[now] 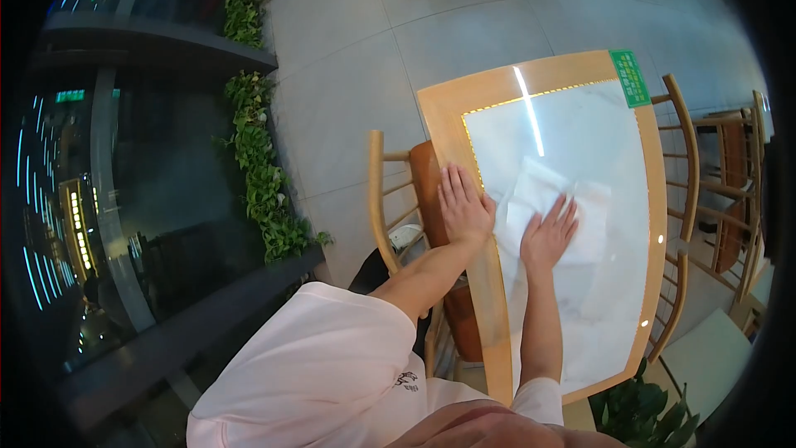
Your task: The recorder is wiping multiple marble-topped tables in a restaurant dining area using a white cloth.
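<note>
My left hand [466, 205] lies flat on the light wooden border [491, 298] of a table, fingers stretched out, its edge by the inlaid gold strip. Flat on top of a white cloth or paper wipe [528, 190] rests my right hand [550, 236], with its fingers extended and slightly apart. The wipe is spread in creased, overlapping layers over the white marble-look tabletop [578, 124]. Its lower parts blend into the pale surface, so I cannot tell where they end. My right palm hides part of it.
A green sticker [629, 79] with writing marks the table's far right corner. Wooden chairs with brown seats stand on both sides, one chair [379, 199] by my left arm. Leafy plants [258, 155] line the dark window at left; another plant [647, 407] is at lower right.
</note>
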Action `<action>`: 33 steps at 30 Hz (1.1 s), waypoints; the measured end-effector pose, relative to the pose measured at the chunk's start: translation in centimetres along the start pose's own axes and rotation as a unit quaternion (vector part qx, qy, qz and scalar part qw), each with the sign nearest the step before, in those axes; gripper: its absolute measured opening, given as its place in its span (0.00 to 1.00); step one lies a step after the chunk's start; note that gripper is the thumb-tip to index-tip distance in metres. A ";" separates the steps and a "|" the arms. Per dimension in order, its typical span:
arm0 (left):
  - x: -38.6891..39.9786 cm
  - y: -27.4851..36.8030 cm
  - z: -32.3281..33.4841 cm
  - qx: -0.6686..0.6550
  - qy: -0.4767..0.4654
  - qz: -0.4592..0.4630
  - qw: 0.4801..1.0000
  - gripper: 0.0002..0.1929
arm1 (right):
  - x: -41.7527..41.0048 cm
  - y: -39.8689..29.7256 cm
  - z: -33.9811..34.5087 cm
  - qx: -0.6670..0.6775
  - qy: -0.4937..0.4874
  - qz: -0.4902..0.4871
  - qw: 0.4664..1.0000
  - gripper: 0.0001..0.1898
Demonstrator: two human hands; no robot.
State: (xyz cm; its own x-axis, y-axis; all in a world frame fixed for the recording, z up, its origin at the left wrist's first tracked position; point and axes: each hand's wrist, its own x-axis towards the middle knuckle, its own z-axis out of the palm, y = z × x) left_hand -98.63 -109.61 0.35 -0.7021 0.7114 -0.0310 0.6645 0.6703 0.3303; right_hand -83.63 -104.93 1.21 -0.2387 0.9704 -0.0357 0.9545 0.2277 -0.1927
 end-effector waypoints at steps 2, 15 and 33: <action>-0.1 0.0 0.3 -0.006 0.001 0.000 1.000 0.39 | 4.6 -2.0 0.6 -0.008 0.008 -0.023 1.000 0.34; -0.3 0.2 0.3 -0.025 -0.050 -0.005 0.998 0.38 | 16.0 -9.7 4.0 0.001 0.093 -0.131 0.987 0.32; 0.4 -0.5 1.0 0.009 0.056 0.029 0.998 0.36 | -19.6 6.8 -1.0 -0.005 -0.056 0.035 0.998 0.35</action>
State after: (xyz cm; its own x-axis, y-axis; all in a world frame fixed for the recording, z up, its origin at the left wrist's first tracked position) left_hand -98.97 -109.40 -0.78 -0.6853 0.7222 0.0934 0.7091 0.6326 0.3115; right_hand -72.25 -122.34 1.55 -0.1889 0.9690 -0.1592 0.9712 0.1604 -0.1762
